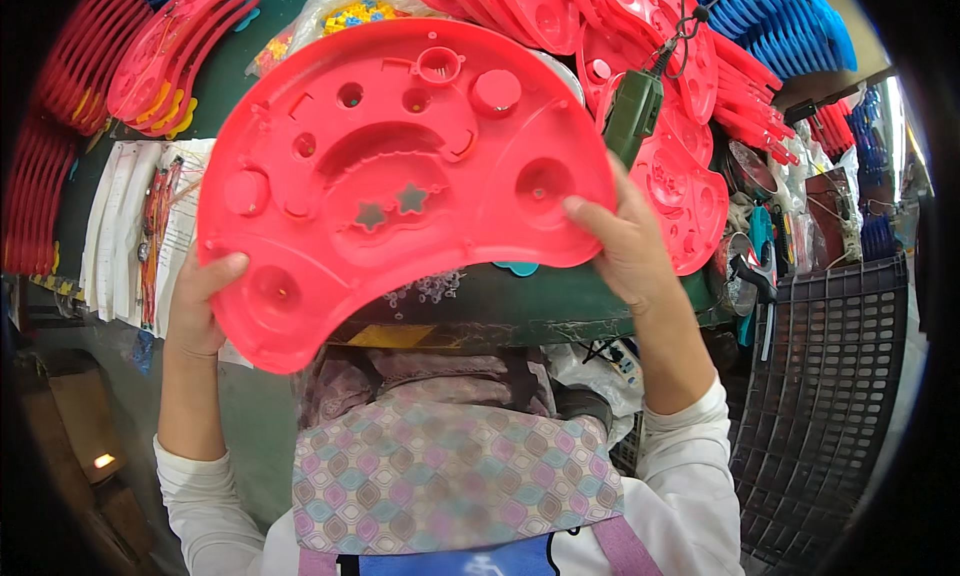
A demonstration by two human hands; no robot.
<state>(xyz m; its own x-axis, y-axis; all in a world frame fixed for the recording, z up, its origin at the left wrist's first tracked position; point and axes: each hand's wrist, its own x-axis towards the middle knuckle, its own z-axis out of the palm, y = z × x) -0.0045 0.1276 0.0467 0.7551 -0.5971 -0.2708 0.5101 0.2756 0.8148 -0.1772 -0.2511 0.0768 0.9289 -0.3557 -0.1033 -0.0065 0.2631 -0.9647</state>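
Observation:
A large red curved plastic panel is held up in front of me above the table edge. Round cups, small holes and two star-shaped cut-outs show on its face. My left hand grips its lower left end, thumb on the face and fingers behind. At the opposite end my right hand holds it the same way, with the thumb beside a round hollow. Just past the panel's upper right edge hangs a green electric screwdriver. Small clear plastic pieces lie on the table below the panel, partly hidden by it.
More red panels are piled at the back right, and others stand stacked at left. Blue parts sit far right. Behind the panel is a bag of yellow pieces. Papers lie left; a dark crate stands right.

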